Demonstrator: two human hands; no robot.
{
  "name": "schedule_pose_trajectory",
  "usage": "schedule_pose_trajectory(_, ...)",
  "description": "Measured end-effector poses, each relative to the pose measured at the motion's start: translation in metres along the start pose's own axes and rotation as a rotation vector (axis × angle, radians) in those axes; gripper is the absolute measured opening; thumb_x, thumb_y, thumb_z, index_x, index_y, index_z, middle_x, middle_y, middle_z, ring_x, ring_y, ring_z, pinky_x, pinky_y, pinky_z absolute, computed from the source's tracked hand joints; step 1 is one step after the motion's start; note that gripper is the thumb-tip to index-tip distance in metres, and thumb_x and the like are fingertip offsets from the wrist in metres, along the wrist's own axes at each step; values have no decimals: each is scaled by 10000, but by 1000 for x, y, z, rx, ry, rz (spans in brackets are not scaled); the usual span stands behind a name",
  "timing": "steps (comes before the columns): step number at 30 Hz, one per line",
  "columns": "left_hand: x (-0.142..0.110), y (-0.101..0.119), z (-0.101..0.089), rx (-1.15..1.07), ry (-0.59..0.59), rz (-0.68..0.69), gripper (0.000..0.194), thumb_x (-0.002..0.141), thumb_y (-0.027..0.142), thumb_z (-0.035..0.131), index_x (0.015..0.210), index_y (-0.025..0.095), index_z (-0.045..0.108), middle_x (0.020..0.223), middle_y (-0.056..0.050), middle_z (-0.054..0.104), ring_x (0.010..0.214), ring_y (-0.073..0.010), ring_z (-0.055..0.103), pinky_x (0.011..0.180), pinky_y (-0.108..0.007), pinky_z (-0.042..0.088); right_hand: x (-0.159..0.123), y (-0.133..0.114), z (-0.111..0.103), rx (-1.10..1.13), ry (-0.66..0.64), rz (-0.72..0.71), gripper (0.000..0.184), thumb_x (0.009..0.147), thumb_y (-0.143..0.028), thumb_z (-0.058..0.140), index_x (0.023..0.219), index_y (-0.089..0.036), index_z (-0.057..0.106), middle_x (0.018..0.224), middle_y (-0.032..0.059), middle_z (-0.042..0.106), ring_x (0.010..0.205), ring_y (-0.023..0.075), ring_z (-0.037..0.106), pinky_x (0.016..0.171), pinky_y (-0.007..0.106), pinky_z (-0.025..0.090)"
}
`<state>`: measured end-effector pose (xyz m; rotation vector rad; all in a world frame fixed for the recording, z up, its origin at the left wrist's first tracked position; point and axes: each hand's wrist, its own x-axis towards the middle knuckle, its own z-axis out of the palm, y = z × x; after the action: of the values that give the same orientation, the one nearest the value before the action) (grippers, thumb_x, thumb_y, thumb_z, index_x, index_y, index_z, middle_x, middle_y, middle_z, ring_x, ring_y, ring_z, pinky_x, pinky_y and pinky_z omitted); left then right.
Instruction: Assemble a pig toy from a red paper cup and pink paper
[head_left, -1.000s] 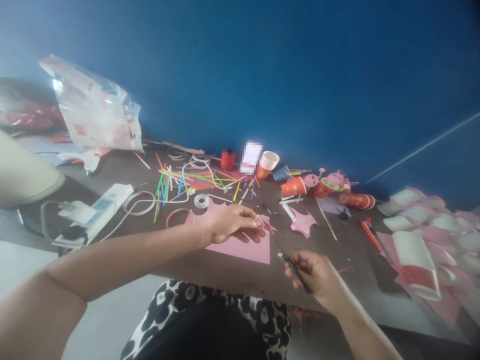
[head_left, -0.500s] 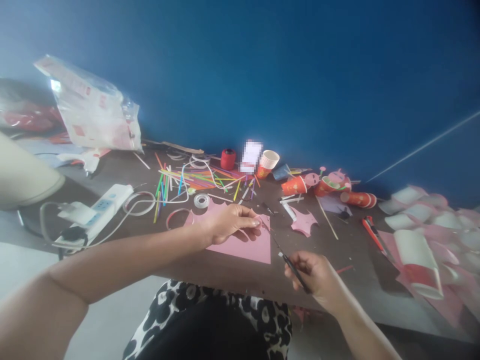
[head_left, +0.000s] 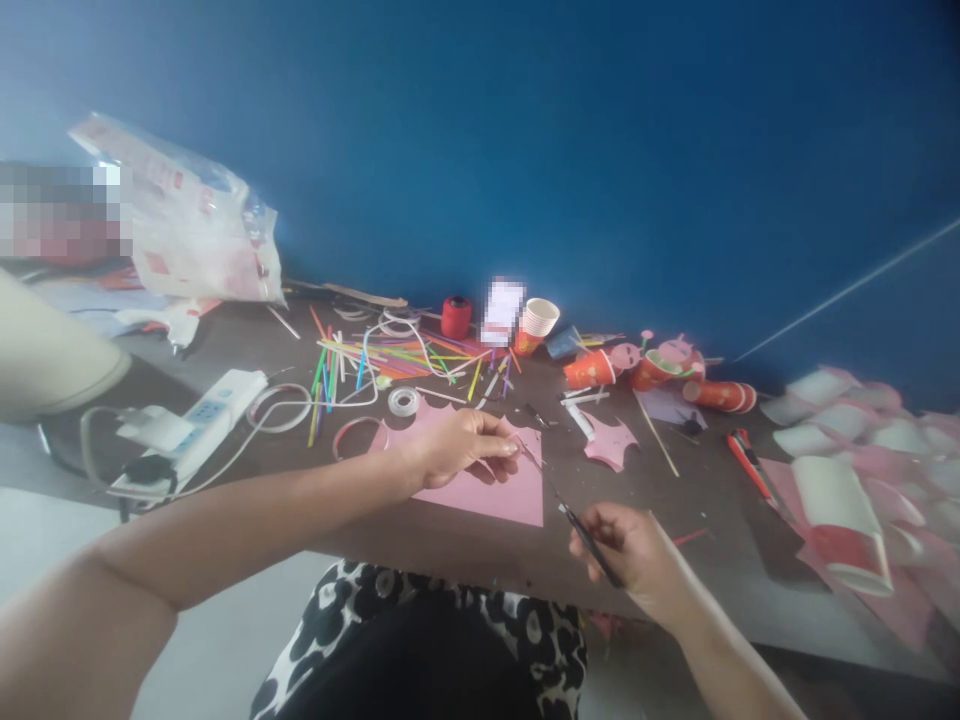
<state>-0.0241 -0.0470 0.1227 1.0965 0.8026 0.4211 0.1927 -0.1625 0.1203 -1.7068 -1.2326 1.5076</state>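
Note:
My left hand [head_left: 459, 446] is closed in a pinch over a pink paper sheet [head_left: 501, 490] that lies on the brown table [head_left: 420, 545]; what sits between the fingertips is too small to make out. My right hand [head_left: 631, 553] grips black-handled scissors [head_left: 570, 515], whose thin blades point up and left toward the left fingertips. A cut pink star-like shape [head_left: 611, 447] lies just right of the sheet.
Coloured straws [head_left: 390, 360], a tape roll [head_left: 403, 402], a red thread spool [head_left: 455, 318] and paper cups [head_left: 537, 322] lie behind. A power strip [head_left: 196, 420] with cables sits left, a plastic bag [head_left: 187, 225] beyond it. A red utility knife [head_left: 750, 465] and cut cups [head_left: 840, 520] lie right.
The small pink cut piece seen at the left fingertips a second ago no longer shows there. Both hands have stayed almost in place, with a slight camera shift.

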Motion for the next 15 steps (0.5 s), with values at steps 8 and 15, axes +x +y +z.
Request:
schedule_pose_trajectory(8,1,3,-3,82,-41,-52,127,719,247,673,755,126,662,628,-30,657,550,-113,607,572,-254,485,0,-1,-1,3,-27,2,353,609,-420,768,620,-155,537,551,-31,541,480,70,469,471,190,385)
schedule_pose_trajectory(15,-2,-3,5,64,-5,-2,201,729,319,662,776,125,636,734,-57,680,643,-129,638,555,-223,467,0,-1,1,19,-31,-9,372,614,-437,764,613,-155,521,529,-46,509,467,70,465,467,193,365)
